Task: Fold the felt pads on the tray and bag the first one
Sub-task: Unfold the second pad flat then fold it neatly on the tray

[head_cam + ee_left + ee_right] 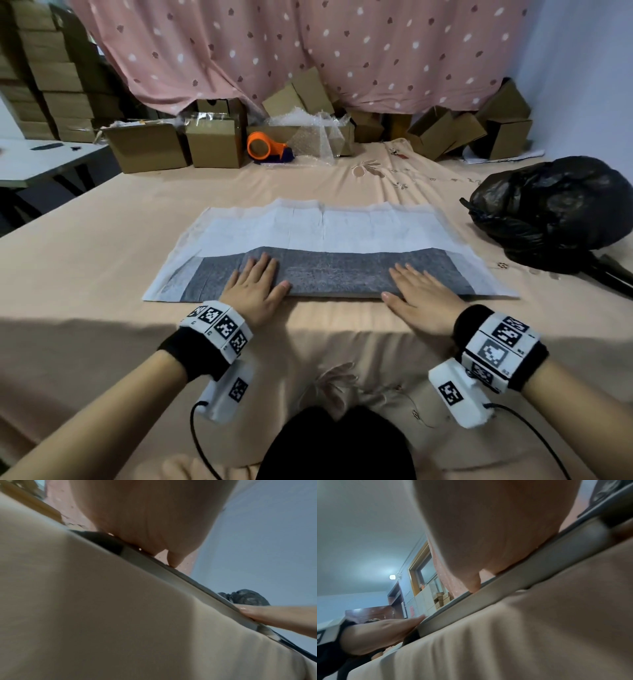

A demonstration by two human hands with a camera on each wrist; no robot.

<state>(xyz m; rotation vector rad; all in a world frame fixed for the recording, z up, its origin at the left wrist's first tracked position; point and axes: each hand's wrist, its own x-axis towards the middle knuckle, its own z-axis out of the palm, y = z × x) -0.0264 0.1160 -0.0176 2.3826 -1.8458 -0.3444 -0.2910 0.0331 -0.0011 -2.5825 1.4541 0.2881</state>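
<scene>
A large pad point(329, 229), white on one side and grey felt on the other, lies flat on the peach-covered table. Its near part is folded over, showing a grey band point(342, 274). My left hand point(257, 284) lies flat with straight fingers on the left part of that band. My right hand point(418, 291) presses flat on its right part. The wrist views show each palm point(145, 520) point(488, 527) resting on the pad's folded near edge point(188, 580) point(522, 577). No tray is visible.
A bulging black plastic bag point(551, 212) sits at the right. An orange tape dispenser point(265, 147), bubble wrap point(315, 133) and several cardboard boxes point(147, 145) line the far edge below a pink dotted curtain. A white side table point(41, 161) stands at the left.
</scene>
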